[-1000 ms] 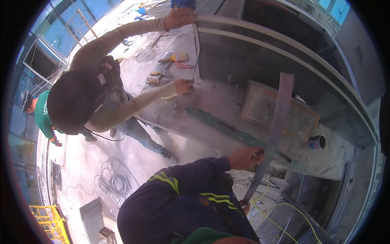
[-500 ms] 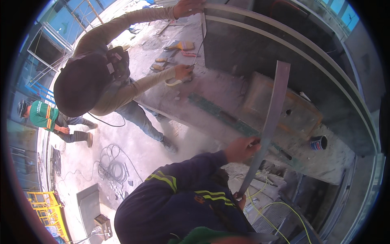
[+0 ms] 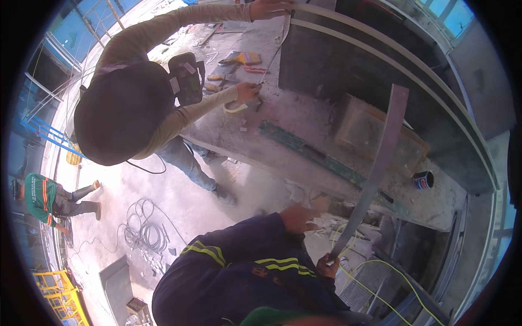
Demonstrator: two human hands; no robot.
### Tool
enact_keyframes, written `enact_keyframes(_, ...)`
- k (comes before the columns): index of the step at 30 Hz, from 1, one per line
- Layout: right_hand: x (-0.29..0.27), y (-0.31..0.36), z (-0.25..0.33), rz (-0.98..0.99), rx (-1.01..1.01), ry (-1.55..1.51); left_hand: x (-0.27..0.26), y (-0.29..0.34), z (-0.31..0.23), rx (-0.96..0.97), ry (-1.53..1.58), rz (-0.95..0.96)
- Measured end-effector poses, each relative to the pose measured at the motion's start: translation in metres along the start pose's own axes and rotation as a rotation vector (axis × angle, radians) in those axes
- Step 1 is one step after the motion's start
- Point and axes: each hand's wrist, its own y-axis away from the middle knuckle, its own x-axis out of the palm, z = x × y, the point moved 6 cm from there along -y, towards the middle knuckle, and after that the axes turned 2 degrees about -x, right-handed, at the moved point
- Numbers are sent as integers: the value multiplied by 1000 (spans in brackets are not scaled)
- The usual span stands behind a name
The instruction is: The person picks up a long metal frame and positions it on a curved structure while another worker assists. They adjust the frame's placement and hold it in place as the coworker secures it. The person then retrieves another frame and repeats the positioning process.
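A long flat grey strip (image 3: 375, 168), pinkish toward its top, rises at a slant over the workbench. My right hand (image 3: 328, 266) is wrapped round its lower end. To the left of the strip, apart from it, my left hand (image 3: 298, 219) has its fingers stretched out, somewhat blurred, and holds nothing. Beyond the strip lies a dusty green bar (image 3: 304, 150), like a spirit level, along the bench. A small dark can (image 3: 422, 180) stands to the strip's right, and a dusty rectangular block or box (image 3: 356, 127) lies partly behind it.
Across the bench a co-worker in a dark cap (image 3: 122, 114) has one hand on a large dark panel (image 3: 312, 60) and the other near a pale ring (image 3: 235, 107). A yellow brush (image 3: 247, 57) lies beyond. Coiled cable (image 3: 145, 231) covers floor at left; yellow-green cord (image 3: 389, 262) lies right.
My left hand has come off the strip and drawn back left toward me. My right hand keeps its hold. The co-worker's head has shifted; another person at far left has bent down.
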Motion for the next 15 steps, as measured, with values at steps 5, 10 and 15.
enact_keyframes(5,3,29,-25,-26,-54,32,7,64,68,-128,-3,30)
enact_keyframes(10,1,39,-46,-49,-86,35,11,116,148,-303,-70,-55)
enact_keyframes(15,-1,44,-51,-25,-108,28,36,165,247,-633,-52,-43)
